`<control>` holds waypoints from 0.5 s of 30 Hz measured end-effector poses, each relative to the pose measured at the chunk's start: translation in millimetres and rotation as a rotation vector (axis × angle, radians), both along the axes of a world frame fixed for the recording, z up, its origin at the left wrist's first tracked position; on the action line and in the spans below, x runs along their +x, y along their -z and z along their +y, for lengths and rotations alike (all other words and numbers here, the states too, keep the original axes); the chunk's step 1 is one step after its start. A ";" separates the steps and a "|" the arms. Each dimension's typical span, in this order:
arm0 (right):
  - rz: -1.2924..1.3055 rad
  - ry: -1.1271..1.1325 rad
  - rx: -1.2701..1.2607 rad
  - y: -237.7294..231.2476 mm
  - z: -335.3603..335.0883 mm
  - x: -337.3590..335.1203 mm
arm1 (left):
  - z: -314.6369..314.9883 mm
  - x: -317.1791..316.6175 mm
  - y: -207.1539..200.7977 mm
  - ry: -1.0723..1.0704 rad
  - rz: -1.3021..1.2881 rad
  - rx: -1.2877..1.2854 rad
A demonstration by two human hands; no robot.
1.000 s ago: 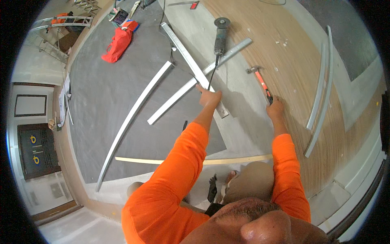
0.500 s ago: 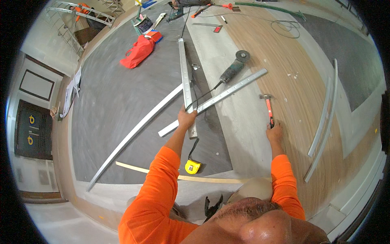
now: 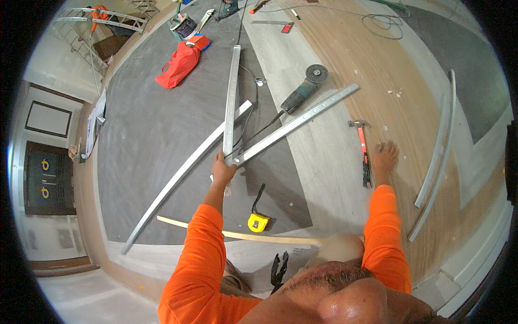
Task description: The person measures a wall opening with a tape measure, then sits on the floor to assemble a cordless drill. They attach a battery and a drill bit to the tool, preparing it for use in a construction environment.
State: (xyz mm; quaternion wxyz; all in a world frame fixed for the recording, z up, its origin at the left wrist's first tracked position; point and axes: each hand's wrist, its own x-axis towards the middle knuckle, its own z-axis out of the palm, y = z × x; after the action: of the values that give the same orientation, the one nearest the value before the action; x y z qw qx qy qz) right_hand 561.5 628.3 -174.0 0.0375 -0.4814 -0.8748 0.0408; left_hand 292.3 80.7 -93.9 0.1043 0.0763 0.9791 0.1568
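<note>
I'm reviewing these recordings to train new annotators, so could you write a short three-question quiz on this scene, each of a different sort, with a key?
1. What does the left grip hold?
A) an angle grinder
B) a silver metal strip
C) a red bag

2. True or false: the hammer lies on the floor, out of the right grip.

3. Fill in: the yellow ____ lies on the dark part of the floor.

Key: 1. B; 2. True; 3. tape measure.

A silver channel (image 3: 232, 100) runs nearly straight ahead; a second channel (image 3: 302, 120) slants right, crossing near its closer end; the orange-and-black hammer (image 3: 363, 146) lies flat, head farthest!
</note>
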 end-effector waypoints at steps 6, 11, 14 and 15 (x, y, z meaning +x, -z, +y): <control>0.023 0.211 0.087 12.3 11.9 43.5 | 79.7 9.7 -40.8 0.199 0.235 -0.318; 0.021 0.189 0.010 6.1 9.5 38.9 | 239.9 -42.8 -40.6 0.399 0.120 0.090; 0.056 0.169 0.040 8.0 14.1 38.4 | 324.0 -87.3 -23.1 0.339 0.053 0.076; 0.063 0.155 0.036 8.3 13.6 36.8 | 335.4 -100.4 -14.6 0.330 0.014 0.048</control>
State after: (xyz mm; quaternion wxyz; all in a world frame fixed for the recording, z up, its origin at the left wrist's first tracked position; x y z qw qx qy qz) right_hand 598.3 642.0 -182.3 0.0767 -0.5456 -0.8337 0.0369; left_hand 191.9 416.1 -79.3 0.1200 0.2398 0.9499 0.1603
